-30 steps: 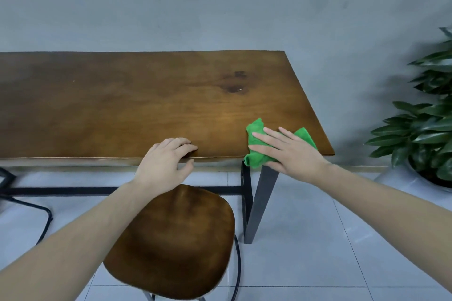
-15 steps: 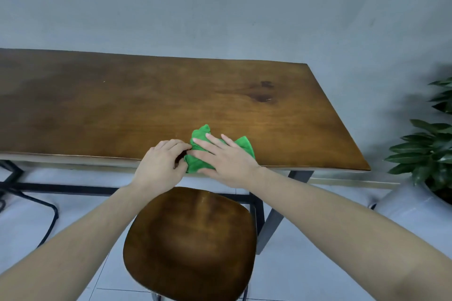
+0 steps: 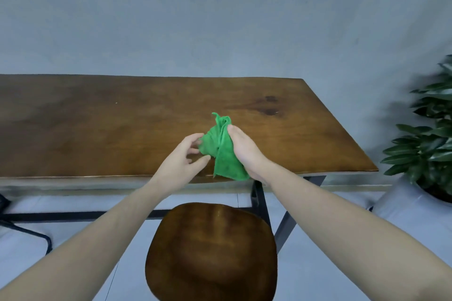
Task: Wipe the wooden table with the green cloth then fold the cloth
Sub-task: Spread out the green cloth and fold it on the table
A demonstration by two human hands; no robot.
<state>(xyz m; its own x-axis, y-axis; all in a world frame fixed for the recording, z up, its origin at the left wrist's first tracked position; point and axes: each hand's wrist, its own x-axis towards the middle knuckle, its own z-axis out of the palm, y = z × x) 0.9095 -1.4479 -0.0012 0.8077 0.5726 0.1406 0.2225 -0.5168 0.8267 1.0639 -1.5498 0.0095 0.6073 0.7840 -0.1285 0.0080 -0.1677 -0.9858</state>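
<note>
Green cloth [image 3: 223, 151] lifted off table [image 3: 97, 129] near front edge, both hands' fingers [image 3: 195, 140] pinching it

Grey wall [image 3: 220, 19], pale tiled floor [image 3: 80, 247], wooden stool [image 3: 211, 252], blurred, seemingly potted plant [image 3: 430, 134].

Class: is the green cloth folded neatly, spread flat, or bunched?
Bunched: the green cloth hangs crumpled between right hand and left hand.

Soft even indoor light, faint sheen on wooden table [image 3: 122, 129], motion-blurred plant [image 3: 430, 129], wide-angle edge bending
</note>
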